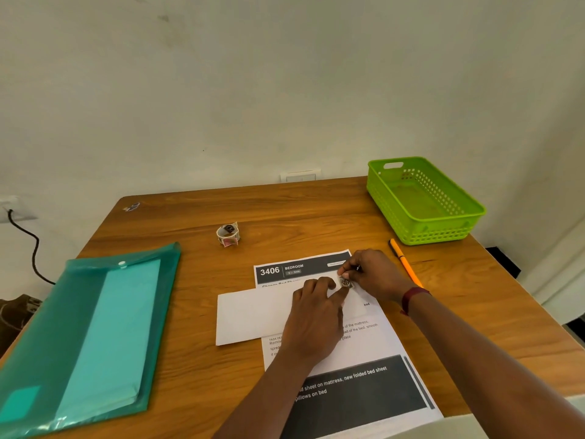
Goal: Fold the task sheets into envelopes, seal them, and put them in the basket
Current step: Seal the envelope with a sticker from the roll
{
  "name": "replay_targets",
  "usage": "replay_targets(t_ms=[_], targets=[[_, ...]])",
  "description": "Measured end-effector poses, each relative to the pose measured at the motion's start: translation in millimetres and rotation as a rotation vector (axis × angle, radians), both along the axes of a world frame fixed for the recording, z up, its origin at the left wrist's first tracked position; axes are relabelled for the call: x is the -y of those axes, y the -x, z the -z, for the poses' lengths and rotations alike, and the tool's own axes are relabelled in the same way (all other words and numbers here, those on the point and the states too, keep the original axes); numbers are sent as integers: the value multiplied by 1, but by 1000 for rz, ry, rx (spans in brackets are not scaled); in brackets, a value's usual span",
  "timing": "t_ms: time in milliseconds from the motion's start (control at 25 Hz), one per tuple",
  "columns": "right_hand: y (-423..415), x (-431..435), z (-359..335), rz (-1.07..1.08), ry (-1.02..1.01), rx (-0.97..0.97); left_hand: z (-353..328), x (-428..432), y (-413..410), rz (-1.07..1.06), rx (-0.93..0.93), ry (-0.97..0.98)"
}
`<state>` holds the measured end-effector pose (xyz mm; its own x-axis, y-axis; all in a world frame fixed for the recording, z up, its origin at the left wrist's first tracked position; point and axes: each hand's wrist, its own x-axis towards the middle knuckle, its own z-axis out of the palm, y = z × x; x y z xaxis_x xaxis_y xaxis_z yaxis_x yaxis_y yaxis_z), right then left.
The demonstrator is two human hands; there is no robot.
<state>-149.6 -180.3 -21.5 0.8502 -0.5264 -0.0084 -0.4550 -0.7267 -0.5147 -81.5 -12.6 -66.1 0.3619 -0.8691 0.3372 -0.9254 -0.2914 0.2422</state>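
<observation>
A white envelope (250, 316) lies flat on top of a printed task sheet (357, 375) headed "3406 BEDROOM". My left hand (313, 324) rests on the envelope, its index finger pressing near the envelope's right end. My right hand (370, 274) pinches a small sticker (345, 282) at that same end, fingertip to fingertip with the left. The green basket (424, 201) stands at the far right corner of the table, with nothing visible inside it.
A roll of stickers (228, 234) sits behind the sheet at mid-table. An orange pen (405, 263) lies right of the sheet. A teal plastic folder (91, 327) holding paper covers the table's left side. A black cable (31, 245) hangs off the left.
</observation>
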Motion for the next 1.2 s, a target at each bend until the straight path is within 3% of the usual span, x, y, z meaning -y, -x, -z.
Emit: replay_targets(t_ms=[480, 680, 840, 1200], targets=[[0, -4, 11, 91, 47, 83, -6, 0, 1, 41, 20, -52], [5, -7, 16, 184, -34, 177, -7, 0, 1, 33, -2, -71], [20, -8, 9, 146, -223, 200, -7, 1, 1, 34, -20, -80], [27, -8, 6, 136, -295, 165, -12, -1, 4, 28, -51, -96]])
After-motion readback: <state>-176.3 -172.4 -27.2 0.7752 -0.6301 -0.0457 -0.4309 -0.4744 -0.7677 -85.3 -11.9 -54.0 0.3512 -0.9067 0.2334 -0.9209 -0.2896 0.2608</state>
